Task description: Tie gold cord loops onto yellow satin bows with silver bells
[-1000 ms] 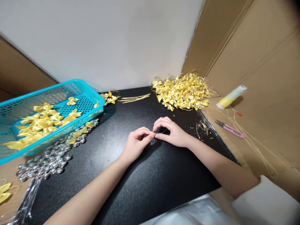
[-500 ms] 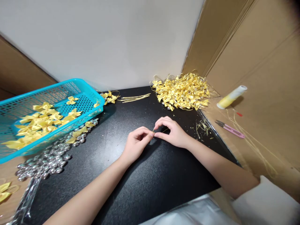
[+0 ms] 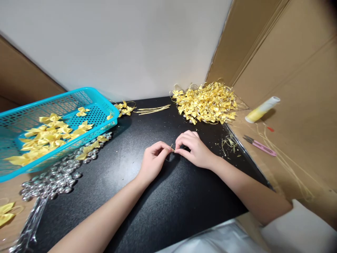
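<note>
Over the middle of the black tabletop, my left hand [image 3: 156,157] pinches a thin gold cord [image 3: 172,149] between thumb and forefinger. My right hand [image 3: 191,149] meets it from the right, thumb and forefinger closed on the same cord. A short end of the cord sticks up between the fingertips; the rest is mostly hidden by the fingers. Beyond my hands, several cut lengths of gold cord [image 3: 154,109] lie side by side. To their right is a heap of yellow ribbon bows [image 3: 207,102] with cord loops and small silver bells.
At left, a turquoise basket [image 3: 116,121] holds loose yellow bows [image 3: 50,135]. Silver bells [image 3: 56,179] are piled along its near side. Pink-handled snips [image 3: 260,145], a spool tube [image 3: 262,109] and long cords [image 3: 288,167] lie at right, near thread scraps [image 3: 229,142]. A white wall rises behind.
My right fingertips have closed onto the cord and moved slightly right, leaving a small gap between the two hands. The left hand stays nearly in place. The view has shifted slightly.
</note>
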`<state>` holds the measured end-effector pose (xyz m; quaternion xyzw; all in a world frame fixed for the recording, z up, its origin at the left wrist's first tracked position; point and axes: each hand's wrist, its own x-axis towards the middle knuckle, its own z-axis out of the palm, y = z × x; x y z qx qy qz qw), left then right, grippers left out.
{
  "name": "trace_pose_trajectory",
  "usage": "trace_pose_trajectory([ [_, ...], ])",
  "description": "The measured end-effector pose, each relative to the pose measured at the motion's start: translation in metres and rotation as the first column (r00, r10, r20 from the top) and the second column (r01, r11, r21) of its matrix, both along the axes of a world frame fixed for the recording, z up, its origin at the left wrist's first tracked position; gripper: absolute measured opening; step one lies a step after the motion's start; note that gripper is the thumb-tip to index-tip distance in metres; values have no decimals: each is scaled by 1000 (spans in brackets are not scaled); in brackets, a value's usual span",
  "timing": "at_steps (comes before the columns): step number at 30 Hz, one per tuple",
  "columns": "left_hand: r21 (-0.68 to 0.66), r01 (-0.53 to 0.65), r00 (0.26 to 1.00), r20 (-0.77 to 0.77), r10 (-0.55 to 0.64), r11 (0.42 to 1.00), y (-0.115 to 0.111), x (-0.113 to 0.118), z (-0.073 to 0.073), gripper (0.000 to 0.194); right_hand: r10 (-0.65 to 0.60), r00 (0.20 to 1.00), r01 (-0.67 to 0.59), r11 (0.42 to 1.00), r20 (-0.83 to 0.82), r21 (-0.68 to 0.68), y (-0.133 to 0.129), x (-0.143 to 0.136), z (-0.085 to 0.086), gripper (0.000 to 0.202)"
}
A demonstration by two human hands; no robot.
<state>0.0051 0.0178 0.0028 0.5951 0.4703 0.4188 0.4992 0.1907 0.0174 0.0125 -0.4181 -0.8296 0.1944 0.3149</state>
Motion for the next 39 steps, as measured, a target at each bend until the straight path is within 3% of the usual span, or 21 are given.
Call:
trace_pose_trajectory([
  [6,-41,-45,998,40,46,998,1,2,0,18,21,997,-28,994,71,102,-1,-2,2,12],
  [15,-22,3,999,40,-2,1000,1,2,-1,19,2,997,-13,990,81,137,-4,-4,3,14],
  [29,-51,159,983,105,-153,986,7,-3,2,19,-9,998,8,1000,-68,-11,-2,-3,3,16],
  [39,-9,258,954,159,-253,966,9,-8,-4,21,-9,996,1,997,-93,-83,-1,-4,2,14],
])
